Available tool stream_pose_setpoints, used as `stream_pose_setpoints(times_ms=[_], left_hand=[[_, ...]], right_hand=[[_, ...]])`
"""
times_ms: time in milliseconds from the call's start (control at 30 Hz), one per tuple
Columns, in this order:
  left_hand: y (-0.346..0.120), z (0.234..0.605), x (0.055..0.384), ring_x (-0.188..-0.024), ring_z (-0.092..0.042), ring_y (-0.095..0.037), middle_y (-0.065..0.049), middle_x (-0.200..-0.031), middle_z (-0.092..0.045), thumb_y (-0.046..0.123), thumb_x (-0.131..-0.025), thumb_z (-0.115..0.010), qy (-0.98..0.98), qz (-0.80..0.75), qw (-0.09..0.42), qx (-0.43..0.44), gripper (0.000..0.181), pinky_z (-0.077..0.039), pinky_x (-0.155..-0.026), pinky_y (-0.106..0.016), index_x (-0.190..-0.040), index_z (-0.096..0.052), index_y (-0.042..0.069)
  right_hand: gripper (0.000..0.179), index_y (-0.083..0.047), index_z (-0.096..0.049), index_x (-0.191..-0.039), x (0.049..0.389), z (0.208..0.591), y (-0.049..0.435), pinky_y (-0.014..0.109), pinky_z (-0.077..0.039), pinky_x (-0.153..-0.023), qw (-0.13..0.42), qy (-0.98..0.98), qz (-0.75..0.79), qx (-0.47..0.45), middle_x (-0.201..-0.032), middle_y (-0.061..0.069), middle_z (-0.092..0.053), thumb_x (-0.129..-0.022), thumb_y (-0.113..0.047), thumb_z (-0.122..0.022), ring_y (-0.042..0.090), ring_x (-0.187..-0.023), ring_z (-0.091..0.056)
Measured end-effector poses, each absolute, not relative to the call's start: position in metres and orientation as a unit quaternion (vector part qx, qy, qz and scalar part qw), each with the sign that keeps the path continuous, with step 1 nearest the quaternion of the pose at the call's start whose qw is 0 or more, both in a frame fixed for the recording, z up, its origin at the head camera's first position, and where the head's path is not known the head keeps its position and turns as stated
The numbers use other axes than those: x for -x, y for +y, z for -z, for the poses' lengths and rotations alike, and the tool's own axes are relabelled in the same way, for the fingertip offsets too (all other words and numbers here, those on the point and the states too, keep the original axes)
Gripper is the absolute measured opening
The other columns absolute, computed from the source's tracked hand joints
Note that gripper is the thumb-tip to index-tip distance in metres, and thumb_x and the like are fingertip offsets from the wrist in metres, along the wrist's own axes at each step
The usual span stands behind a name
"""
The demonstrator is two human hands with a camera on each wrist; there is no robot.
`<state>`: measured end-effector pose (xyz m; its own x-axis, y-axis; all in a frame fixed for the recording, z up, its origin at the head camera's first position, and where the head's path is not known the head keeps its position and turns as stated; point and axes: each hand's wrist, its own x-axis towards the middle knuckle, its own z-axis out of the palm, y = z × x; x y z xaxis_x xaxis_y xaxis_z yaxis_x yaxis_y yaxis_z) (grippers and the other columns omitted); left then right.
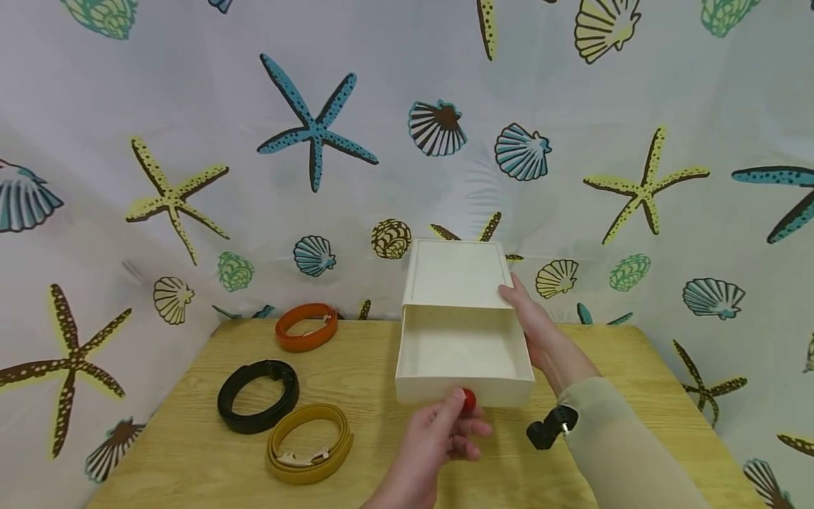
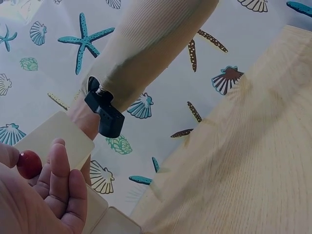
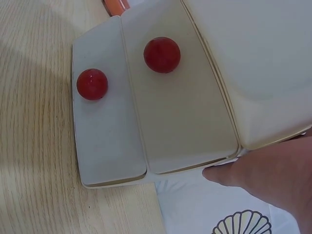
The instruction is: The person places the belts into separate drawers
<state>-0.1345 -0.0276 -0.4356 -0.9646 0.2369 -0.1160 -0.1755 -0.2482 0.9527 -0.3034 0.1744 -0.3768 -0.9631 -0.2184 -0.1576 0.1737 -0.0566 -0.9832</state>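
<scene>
A small cream drawer cabinet [image 1: 456, 272] stands at the back of the wooden table. Its top drawer [image 1: 467, 343] is pulled out toward me, and no contents show inside. My left hand [image 1: 439, 438] pinches the drawer's round red knob [image 1: 469, 400] with the thumb against it; its other fingers are loosely bent below. In the right wrist view, two lower drawer fronts are closed, each with a red knob [image 3: 162, 54]. My right hand [image 1: 540, 325] rests along the cabinet's right side, one digit over the top edge. Part of that hand is hidden.
Left of the cabinet lie three coiled belts: an orange belt [image 1: 305, 343], a black belt [image 1: 254, 422] and a mustard-yellow belt [image 1: 311, 474]. A curtain [image 1: 381, 191] printed with starfish and shells hangs behind the table [image 1: 362, 396]. A black camera [image 1: 552, 426] sits on my right wrist.
</scene>
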Motion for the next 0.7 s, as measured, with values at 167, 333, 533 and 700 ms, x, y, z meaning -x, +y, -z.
stream_pose_setpoints(times_ms=[167, 333, 533, 700], left_hand=[[-0.03, 0.438, 0.133, -0.069, -0.066, -0.017, -0.005, -0.094, -0.079, 0.05, -0.117, -0.051, 0.597, -0.789, 0.144, -0.024, 0.055, -0.059, -0.079, -0.035, -0.117, -0.074, 0.0], [-0.03, 0.437, 0.128, -0.069, -0.066, -0.016, -0.005, -0.094, -0.08, 0.052, -0.116, -0.053, 0.595, -0.789, 0.156, -0.015, 0.057, -0.06, -0.078, -0.035, -0.118, -0.075, 0.0], [-0.031, 0.436, 0.124, -0.068, -0.067, -0.014, -0.005, -0.094, -0.08, 0.054, -0.116, -0.053, 0.599, -0.784, 0.16, -0.018, 0.058, -0.06, -0.078, -0.034, -0.118, -0.075, 0.0], [-0.031, 0.437, 0.123, -0.068, -0.067, -0.014, -0.005, -0.093, -0.081, 0.055, -0.115, -0.054, 0.605, -0.78, 0.157, -0.023, 0.057, -0.06, -0.077, -0.034, -0.115, -0.075, 0.001]], right_hand=[[0.075, -0.046, 0.011, -0.175, 0.303, 0.376, 0.176, 0.051, -0.043, -0.107, 0.138, 0.671, 0.728, 0.018, -0.183, 0.011, -0.009, -0.118, -0.048, -0.039, 0.037, -0.148, -0.037], [0.075, -0.045, 0.012, -0.175, 0.302, 0.378, 0.177, 0.05, -0.044, -0.105, 0.135, 0.675, 0.725, 0.026, -0.182, 0.013, -0.012, -0.118, -0.048, -0.038, 0.036, -0.146, -0.039], [0.075, -0.043, 0.012, -0.175, 0.302, 0.378, 0.177, 0.052, -0.043, -0.108, 0.13, 0.681, 0.72, 0.031, -0.182, 0.013, -0.01, -0.119, -0.048, -0.037, 0.038, -0.149, -0.037], [0.076, -0.044, 0.013, -0.175, 0.303, 0.378, 0.177, 0.055, -0.04, -0.112, 0.132, 0.68, 0.721, 0.034, -0.183, 0.011, -0.007, -0.118, -0.048, -0.038, 0.039, -0.151, -0.035]])
